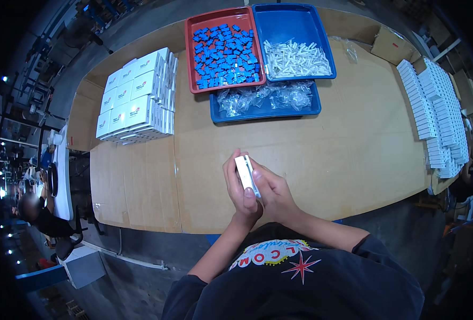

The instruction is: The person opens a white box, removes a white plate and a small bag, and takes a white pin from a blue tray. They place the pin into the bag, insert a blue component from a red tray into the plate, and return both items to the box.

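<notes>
A small white box (pixel 245 172) stands on edge between my two hands, above the near part of the cardboard-covered table (pixel 321 165). My left hand (pixel 234 184) wraps its left side, with the thumb against the near end. On the other side my right hand (pixel 273 189) grips it, the thumb pressed near the box's right edge. A narrow dark gap with a bit of blue shows along that edge; what lies inside is hidden.
Beyond my hands are a red tray (pixel 190 58) of blue plastic pieces, a blue tray (pixel 295 24) of small white parts and another blue tray (pixel 268 118) of clear plastic bags. White boxes (pixel 135 98) are stacked at left, more white boxes (pixel 433 114) at right. A person (pixel 47 216) sits far left.
</notes>
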### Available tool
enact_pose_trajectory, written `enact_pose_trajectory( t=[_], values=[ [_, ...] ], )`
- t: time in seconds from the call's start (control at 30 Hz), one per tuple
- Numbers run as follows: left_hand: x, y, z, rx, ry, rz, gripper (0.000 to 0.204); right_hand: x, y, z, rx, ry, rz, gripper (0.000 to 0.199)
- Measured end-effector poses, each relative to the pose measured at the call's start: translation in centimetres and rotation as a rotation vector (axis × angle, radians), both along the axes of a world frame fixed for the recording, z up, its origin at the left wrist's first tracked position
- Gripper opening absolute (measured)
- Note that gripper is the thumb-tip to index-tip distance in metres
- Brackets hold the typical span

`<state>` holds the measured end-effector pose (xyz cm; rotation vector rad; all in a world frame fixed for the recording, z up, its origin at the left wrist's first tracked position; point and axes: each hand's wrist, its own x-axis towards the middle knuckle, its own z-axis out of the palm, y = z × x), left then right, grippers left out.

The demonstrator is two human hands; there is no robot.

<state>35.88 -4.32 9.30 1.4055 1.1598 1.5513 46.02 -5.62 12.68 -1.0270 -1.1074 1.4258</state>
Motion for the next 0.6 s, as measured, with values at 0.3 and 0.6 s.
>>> enact_pose_trajectory(
  t=[0.3, 0.6],
  values=[
    [-2.0, -0.9, -3.4, -0.247, -0.156, -0.266, 0.113, 2.9, 0.8, 0.0, -0.005, -0.296, 0.105, 0.054],
    [-0.7, -1.2, 2.5, -0.878, -0.670, -0.309, 0.071, 5.8, 2.4, -1.6, 0.724, -0.764, 0.200, 0.086]
  ],
)
